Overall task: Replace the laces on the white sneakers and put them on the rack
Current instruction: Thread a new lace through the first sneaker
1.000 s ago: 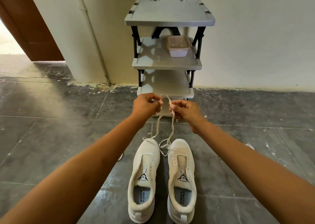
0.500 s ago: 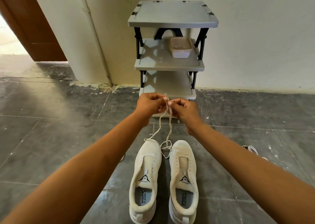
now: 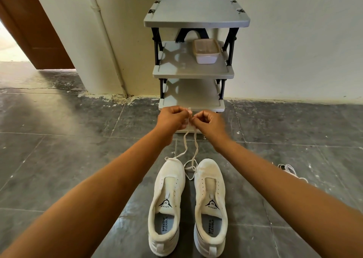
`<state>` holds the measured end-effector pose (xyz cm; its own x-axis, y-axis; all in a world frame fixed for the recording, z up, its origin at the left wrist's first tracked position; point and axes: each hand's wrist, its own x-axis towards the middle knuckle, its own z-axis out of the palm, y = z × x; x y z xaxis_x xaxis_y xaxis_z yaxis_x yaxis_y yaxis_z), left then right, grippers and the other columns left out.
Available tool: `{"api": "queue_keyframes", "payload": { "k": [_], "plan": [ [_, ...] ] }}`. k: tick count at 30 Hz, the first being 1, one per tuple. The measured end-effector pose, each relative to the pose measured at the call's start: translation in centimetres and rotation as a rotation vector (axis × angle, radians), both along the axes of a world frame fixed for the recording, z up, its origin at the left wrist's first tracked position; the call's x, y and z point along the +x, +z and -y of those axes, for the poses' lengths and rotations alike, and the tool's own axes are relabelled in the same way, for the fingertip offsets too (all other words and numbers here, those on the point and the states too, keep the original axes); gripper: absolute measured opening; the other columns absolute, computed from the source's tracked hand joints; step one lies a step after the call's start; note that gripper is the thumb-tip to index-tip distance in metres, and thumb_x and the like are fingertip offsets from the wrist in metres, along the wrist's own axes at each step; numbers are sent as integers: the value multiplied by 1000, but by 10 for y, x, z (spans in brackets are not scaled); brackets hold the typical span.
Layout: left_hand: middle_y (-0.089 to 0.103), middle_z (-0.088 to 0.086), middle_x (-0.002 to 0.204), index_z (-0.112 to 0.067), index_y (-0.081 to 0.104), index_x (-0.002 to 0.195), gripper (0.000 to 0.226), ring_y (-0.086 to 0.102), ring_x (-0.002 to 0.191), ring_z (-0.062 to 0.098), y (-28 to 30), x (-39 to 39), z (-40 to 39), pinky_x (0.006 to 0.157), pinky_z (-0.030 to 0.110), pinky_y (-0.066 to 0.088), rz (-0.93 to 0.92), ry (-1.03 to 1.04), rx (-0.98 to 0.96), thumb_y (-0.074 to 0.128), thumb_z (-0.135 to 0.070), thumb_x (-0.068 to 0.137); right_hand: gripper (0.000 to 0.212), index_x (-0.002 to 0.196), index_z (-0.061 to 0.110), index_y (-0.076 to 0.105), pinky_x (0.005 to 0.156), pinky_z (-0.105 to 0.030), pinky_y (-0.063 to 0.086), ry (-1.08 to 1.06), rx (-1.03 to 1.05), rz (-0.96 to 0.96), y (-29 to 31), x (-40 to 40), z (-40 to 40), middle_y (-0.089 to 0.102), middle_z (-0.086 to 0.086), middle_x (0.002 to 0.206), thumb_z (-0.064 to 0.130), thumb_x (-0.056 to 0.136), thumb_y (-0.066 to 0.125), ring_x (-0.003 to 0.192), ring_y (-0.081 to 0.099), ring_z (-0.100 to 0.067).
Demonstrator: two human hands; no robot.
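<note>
Left hand (image 3: 172, 118) and right hand (image 3: 209, 121) at frame centre, fingers curled, both pinching lace (image 3: 190, 141) ends together, lace trailing down between unlaced white sneakers (image 3: 186, 206), rack (image 3: 196, 18) above

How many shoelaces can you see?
2. One lace hangs from both hands, left hand and right hand, down between the sneakers' toes. Another lace lies bunched on the floor to the right, partly hidden behind the right arm.
</note>
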<state>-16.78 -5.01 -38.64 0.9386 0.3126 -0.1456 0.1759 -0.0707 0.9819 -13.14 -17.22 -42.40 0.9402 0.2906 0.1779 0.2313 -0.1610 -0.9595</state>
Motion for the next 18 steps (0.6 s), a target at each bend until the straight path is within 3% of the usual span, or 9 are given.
{"api": "queue_keyframes", "payload": {
  "k": [2, 4, 6, 8, 10, 12, 14, 16, 18],
  "plan": [
    [60, 0, 71, -15, 62, 74, 19, 54, 64, 7, 0, 2, 1, 59, 17, 46, 7, 33, 17, 57, -8, 90, 20, 102, 7, 67, 72, -15, 46, 100, -34, -67, 3, -2, 0, 67, -5, 93, 19, 95, 52, 82, 60, -9],
    [58, -1, 67, -14, 61, 74, 19, 53, 52, 0, 3, 3, 2, 50, 11, 40, -7, 30, -33, 55, -8, 92, 32, 115, 5, 62, 72, -8, 42, 218, -32, -199, 7, -4, -1, 65, -2, 100, 22, 101, 39, 88, 58, -3],
    [55, -1, 65, -14, 58, 75, 19, 54, 50, 0, 6, 4, 4, 49, 12, 39, -57, 27, -85, 53, -9, 93, 35, 108, 5, 63, 67, -9, 44, 271, -2, -257, 10, -5, -1, 62, -3, 87, 23, 102, 33, 77, 56, -6],
    [57, 2, 70, -13, 58, 80, 20, 53, 68, 11, 8, 10, 2, 59, 20, 38, -106, 88, -183, 46, -8, 95, 33, 89, 10, 61, 61, -11, 43, 302, -2, -274, 11, -6, 0, 49, 0, 68, 22, 103, 33, 64, 47, -9],
    [64, 6, 80, -9, 55, 96, 19, 57, 76, 17, 9, 19, -6, 66, 26, 44, -106, 199, -390, 36, -7, 99, 34, 80, 13, 58, 58, -12, 41, 372, -116, -288, 6, -8, 3, 41, 1, 64, 19, 103, 33, 60, 42, -10],
    [64, 10, 81, -5, 50, 103, 20, 62, 70, 18, 12, 23, -19, 60, 29, 53, -77, 307, -555, 31, -10, 101, 35, 78, 14, 58, 58, -13, 40, 443, -278, -284, -4, -12, 10, 41, 2, 66, 16, 103, 33, 60, 41, -9],
    [56, 7, 73, -3, 50, 93, 22, 54, 57, 13, 14, 25, -37, 48, 21, 49, -20, 449, -663, 31, -9, 101, 35, 78, 13, 59, 60, -16, 40, 483, -402, -284, -15, -15, 18, 42, 1, 68, 13, 102, 34, 61, 41, -8],
    [48, 3, 73, -7, 47, 95, 20, 39, 53, 7, 14, 23, -54, 43, 17, 36, 12, 588, -674, 28, -5, 100, 32, 82, 11, 61, 63, -19, 40, 494, -540, -278, -23, -12, 32, 44, 0, 71, 13, 101, 35, 65, 42, -11],
    [58, 9, 91, -9, 44, 118, 26, 38, 57, 10, 8, 25, -74, 45, 19, 31, -1, 717, -534, 27, -7, 99, 32, 79, 15, 61, 70, -25, 41, 481, -663, -268, -26, -3, 49, 48, -2, 77, 17, 101, 37, 74, 44, -17]
  ]
}}
